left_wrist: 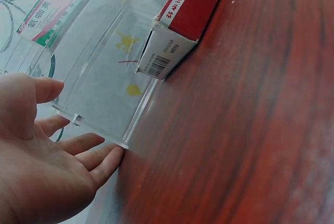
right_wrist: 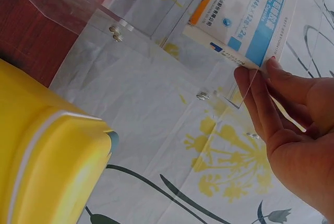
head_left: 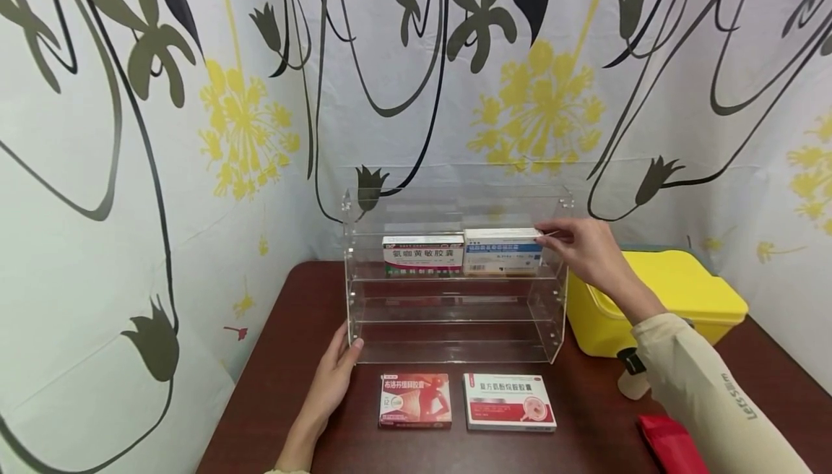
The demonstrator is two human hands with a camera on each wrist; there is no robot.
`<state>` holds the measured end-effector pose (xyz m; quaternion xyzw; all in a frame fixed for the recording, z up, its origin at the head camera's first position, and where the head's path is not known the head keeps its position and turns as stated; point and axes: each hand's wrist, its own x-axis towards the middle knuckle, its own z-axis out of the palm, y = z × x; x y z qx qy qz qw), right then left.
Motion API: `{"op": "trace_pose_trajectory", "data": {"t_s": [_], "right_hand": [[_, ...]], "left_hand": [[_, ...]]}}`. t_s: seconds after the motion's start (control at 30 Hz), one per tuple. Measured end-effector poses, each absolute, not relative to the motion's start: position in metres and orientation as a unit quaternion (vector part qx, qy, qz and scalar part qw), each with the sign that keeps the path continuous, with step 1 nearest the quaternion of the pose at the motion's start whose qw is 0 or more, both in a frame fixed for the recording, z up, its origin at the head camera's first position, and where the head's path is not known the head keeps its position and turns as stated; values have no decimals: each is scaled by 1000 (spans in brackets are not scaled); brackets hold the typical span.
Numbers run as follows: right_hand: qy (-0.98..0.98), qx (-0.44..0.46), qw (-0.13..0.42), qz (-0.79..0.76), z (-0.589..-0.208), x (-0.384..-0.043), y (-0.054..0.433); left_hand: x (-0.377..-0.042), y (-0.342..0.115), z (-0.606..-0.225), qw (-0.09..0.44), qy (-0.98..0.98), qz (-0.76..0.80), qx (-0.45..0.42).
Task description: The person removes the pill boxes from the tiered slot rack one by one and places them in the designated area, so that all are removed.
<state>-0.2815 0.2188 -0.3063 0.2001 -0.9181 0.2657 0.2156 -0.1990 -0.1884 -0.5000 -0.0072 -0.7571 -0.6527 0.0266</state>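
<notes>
A clear acrylic display rack (head_left: 455, 352) with several tiers stands on the table. My left hand (head_left: 336, 367) holds its lower left side panel, thumb at the front edge and fingers along the outside (left_wrist: 47, 156). On an upper tier, my right hand (head_left: 588, 253) pinches the right end of a white and blue medicine box (head_left: 503, 257), close to the rack's right side panel (right_wrist: 175, 70). Left of that box stands a white, pink and green medicine box (head_left: 422, 256). A red medicine box (head_left: 414, 400) and a white and red medicine box (head_left: 509, 402) lie flat before the rack.
A yellow lidded bin (head_left: 656, 300) stands right of the rack, beside the right forearm. A red item (head_left: 672, 445) lies at the table's right front. Behind the rack hangs a white flower-patterned cloth (head_left: 403, 62). The table (head_left: 260, 387) is dark reddish wood.
</notes>
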Motion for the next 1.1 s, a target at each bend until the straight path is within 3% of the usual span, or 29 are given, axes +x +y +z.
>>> {"op": "trace_pose_trajectory", "data": {"t_s": [0.27, 0.5, 1.1], "right_hand": [[-912, 181, 234, 285, -287, -277, 220], [-897, 183, 283, 286, -262, -267, 224], [-896, 202, 255, 302, -262, -242, 229]], "left_hand": [[-198, -186, -497, 29, -755, -654, -9], [-196, -186, -496, 31, -758, -651, -9], [-198, -187, -500, 29, -764, -644, 2]]}}
